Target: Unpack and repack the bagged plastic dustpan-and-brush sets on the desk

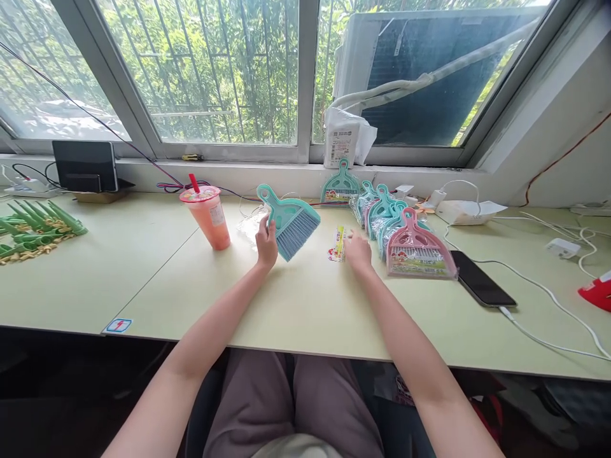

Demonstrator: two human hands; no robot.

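A teal dustpan with a grey-bristled brush (294, 228) is tilted above the table, its handle up to the left. My left hand (266, 243) is closed on its left edge. My right hand (358, 249) touches or hovers just beside a small printed card (338, 244) on the table; its fingers are partly spread, and nothing shows in them. Right of that hand stands a row of wrapped teal dustpan sets (382, 207), with a wrapped pink set (420, 248) at the front. Crumpled clear plastic (248, 228) lies behind my left hand.
A pink drink cup (209, 219) stands left of my left hand. Green plastic pieces (38, 230) lie far left, near a black tablet (86, 166). At right are a phone (482, 280), white cables and a white box (468, 211). Another teal set (341, 186) leans at the sill.
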